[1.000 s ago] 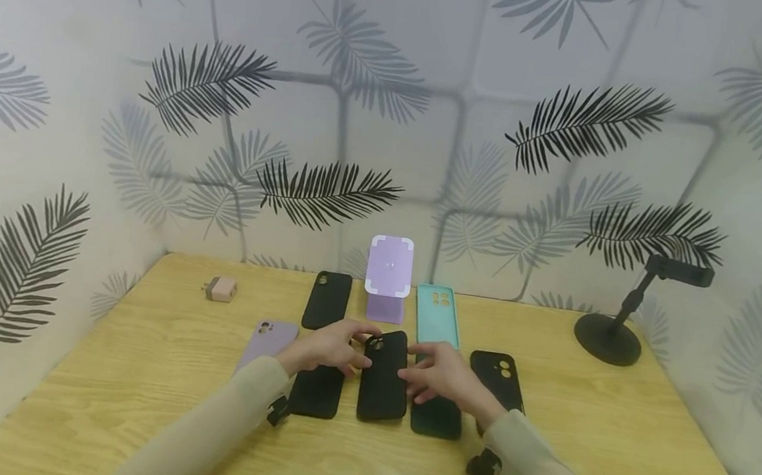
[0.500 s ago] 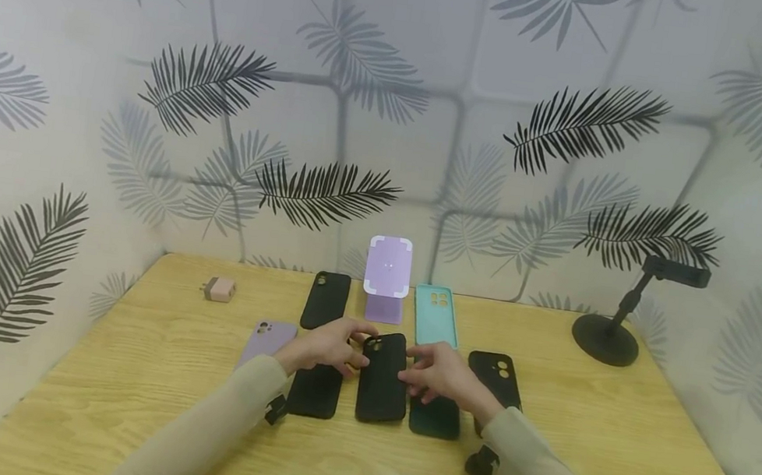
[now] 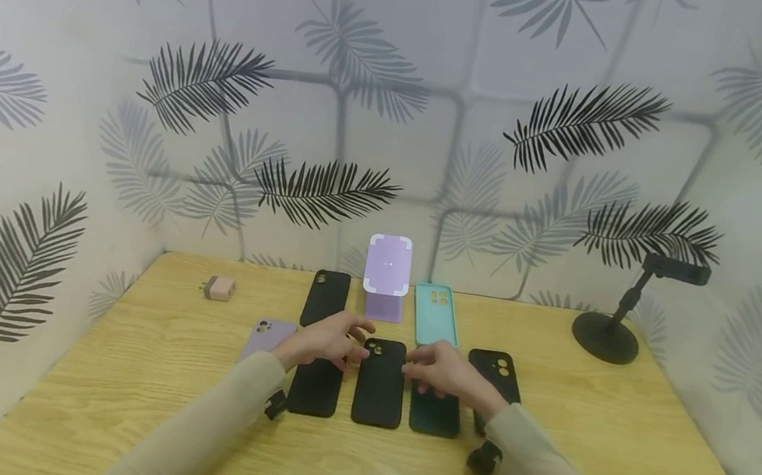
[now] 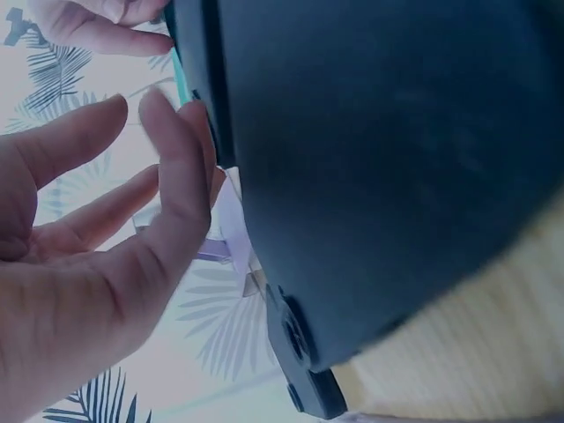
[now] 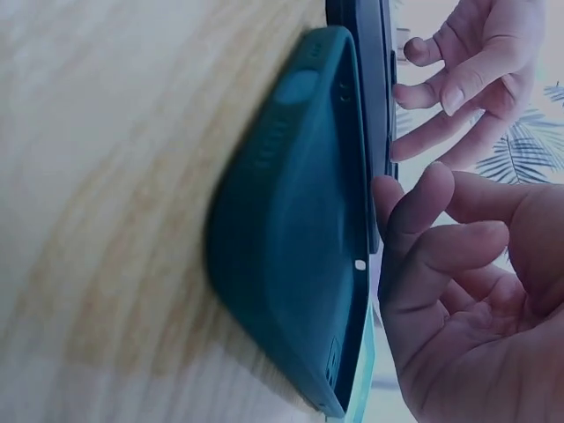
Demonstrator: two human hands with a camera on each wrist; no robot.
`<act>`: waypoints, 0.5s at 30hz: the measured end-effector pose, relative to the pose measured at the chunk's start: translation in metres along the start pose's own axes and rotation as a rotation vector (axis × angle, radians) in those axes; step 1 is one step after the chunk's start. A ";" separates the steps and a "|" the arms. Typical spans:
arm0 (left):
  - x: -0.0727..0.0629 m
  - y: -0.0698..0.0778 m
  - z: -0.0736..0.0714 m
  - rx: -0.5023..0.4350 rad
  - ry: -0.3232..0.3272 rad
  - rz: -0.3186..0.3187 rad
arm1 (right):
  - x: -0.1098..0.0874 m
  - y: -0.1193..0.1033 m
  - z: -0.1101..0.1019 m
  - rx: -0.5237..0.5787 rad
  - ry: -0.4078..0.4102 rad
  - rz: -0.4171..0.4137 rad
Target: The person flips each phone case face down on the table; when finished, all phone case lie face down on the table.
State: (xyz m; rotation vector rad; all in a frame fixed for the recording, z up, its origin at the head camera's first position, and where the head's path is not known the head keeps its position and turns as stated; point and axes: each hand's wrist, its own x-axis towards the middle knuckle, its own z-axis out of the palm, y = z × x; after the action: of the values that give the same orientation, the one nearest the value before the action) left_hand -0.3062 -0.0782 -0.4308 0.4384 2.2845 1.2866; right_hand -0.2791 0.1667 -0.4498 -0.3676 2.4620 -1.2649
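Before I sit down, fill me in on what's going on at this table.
A person's left grip and right grip flank the upper end of a black rectangular phone case with camera cutouts; whether either touches it is hard to tell. That case lies on the yellow wood-grain table, in a row between another black phone case and a dark green phone case. A light purple stand is upright behind it.

Head view: glare is being reflected, low in frame, by the yellow wood-grain tabletop (image 3: 327,462). Wrist views: colours are being tinted bluish; the pale leaf-patterned wall (image 4: 203,379) is being overexposed; tabletop grain is being blurred.
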 end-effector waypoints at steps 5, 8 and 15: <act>0.005 0.007 0.004 0.009 0.047 0.013 | 0.002 0.003 -0.007 0.049 -0.001 -0.003; 0.012 0.011 0.009 -0.005 0.076 0.043 | 0.004 0.005 -0.014 0.071 0.025 -0.024; 0.032 0.019 0.024 -0.058 0.127 0.115 | 0.009 0.015 -0.037 0.153 0.135 -0.072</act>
State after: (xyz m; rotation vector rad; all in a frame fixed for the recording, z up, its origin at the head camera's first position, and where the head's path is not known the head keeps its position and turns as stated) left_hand -0.3191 -0.0360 -0.4331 0.4864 2.3481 1.4716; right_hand -0.3042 0.1989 -0.4435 -0.3436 2.4599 -1.5443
